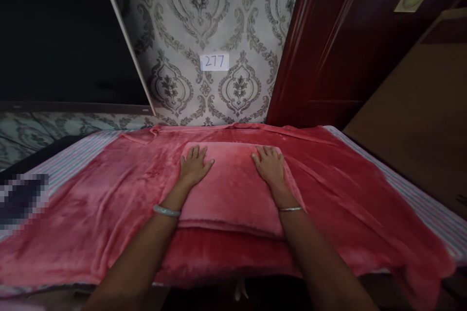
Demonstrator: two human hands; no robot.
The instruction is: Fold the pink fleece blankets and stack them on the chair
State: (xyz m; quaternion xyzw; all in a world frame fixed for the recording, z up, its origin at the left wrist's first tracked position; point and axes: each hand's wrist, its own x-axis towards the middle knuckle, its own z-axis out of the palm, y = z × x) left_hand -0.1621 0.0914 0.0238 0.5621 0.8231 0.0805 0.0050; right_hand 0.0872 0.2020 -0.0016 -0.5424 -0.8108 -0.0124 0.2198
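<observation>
A folded pink plush blanket [229, 189] lies in the middle, its layered edge facing me. Flat on its far left corner rests my left hand [195, 165], fingers spread. My right hand [270, 164] lies on the far right corner in the same way, fingers apart and palm down. Neither hand grips anything. Under the folded piece, a larger red-pink plush blanket [339, 199] is spread out, with wrinkles on both sides and its front edge hanging down.
A striped cloth [412, 199] shows beneath the blankets at both sides. Behind are a patterned wall with a paper label [214, 61] reading 277, a dark television [69, 34] at left and a dark red door [328, 48]. A large brown cardboard box [419, 121] stands at right.
</observation>
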